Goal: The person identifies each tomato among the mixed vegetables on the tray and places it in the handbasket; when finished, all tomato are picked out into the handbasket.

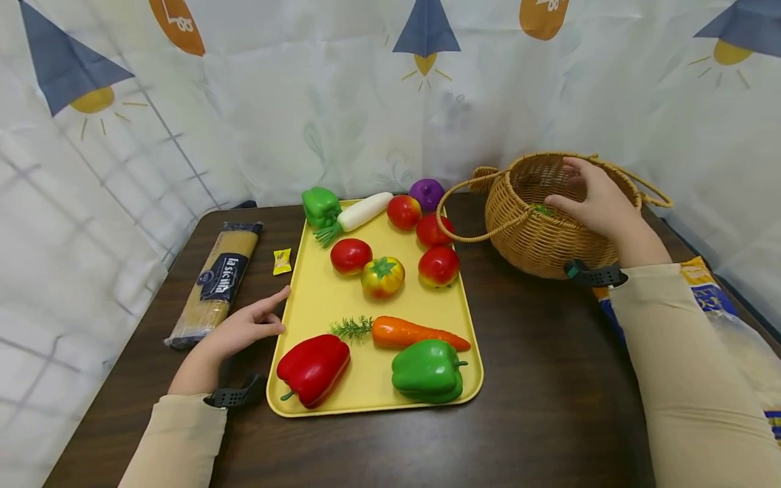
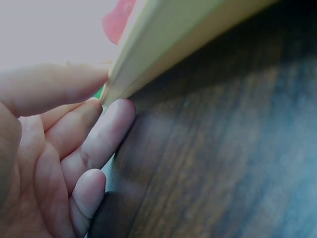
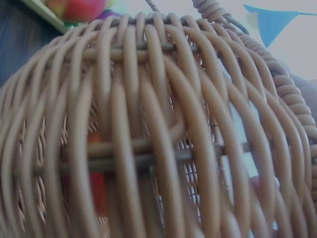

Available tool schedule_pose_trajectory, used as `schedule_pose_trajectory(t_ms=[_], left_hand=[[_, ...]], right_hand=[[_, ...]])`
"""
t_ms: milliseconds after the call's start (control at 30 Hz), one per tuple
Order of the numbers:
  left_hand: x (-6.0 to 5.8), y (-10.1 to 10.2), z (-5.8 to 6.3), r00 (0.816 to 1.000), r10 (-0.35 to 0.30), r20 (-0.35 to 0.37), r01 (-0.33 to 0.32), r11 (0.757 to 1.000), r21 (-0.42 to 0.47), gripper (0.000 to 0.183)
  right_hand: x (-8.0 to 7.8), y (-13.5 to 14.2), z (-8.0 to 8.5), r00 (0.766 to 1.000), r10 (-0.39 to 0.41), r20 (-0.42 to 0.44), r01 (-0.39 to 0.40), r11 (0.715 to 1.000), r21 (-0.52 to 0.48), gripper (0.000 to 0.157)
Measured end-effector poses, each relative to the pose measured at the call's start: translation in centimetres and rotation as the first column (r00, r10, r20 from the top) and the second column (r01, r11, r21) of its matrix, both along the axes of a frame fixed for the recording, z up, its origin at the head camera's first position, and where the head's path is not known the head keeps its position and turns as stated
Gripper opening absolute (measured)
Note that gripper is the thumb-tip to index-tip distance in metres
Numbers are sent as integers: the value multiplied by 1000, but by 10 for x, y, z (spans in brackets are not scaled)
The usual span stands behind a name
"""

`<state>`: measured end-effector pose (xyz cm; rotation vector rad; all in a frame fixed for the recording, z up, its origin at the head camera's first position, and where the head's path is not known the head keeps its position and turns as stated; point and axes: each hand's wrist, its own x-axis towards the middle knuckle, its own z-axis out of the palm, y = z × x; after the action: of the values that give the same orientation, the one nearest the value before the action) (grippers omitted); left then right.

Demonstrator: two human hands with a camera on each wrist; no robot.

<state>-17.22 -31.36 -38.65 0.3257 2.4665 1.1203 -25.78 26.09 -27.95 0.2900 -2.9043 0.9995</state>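
My right hand [image 1: 594, 203] is over the mouth of the wicker basket [image 1: 531, 247], thumb and fingers spread apart with nothing between them. A green leafy top [image 1: 540, 209] shows inside the basket, and something red [image 3: 97, 173] shows through its weave. At the left side of the yellow tray [image 1: 290, 315], my left hand [image 1: 244, 331] has its thumb and fingertips right at the rim, its fingers loosely bent. Near that hand on the tray lies a red bell pepper [image 1: 314, 371]. The basket's wall hides my right hand's fingers in the right wrist view.
The tray also bears a carrot [image 1: 415, 333], green peppers [image 1: 429, 371], a white radish [image 1: 365, 211] and several tomatoes [image 1: 382, 278]. A purple vegetable [image 1: 427, 194] sits at its back corner. Pasta [image 1: 219, 281] and a yellow packet [image 1: 282, 261] lie left; a plastic bag [image 1: 732, 339] lies right.
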Motion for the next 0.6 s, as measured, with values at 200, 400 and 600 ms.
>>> schedule_pose_trajectory(t_ms=[200,400,600], left_hand=[[-2,1,-4,1000,10,5,-10,1000,2,72],[-3,0,-2,1000,14,6,-14,1000,3,71],[-3,-1,-5,1000,11,0,-11,1000,6,71]], right_hand=[[14,-25,1,991,94,-95,-92,996,16,71],[33,-76,-18,897,274,-347,-263,962,80,64],[45,-116,-37,814,389,-431,-376,919,119,63]])
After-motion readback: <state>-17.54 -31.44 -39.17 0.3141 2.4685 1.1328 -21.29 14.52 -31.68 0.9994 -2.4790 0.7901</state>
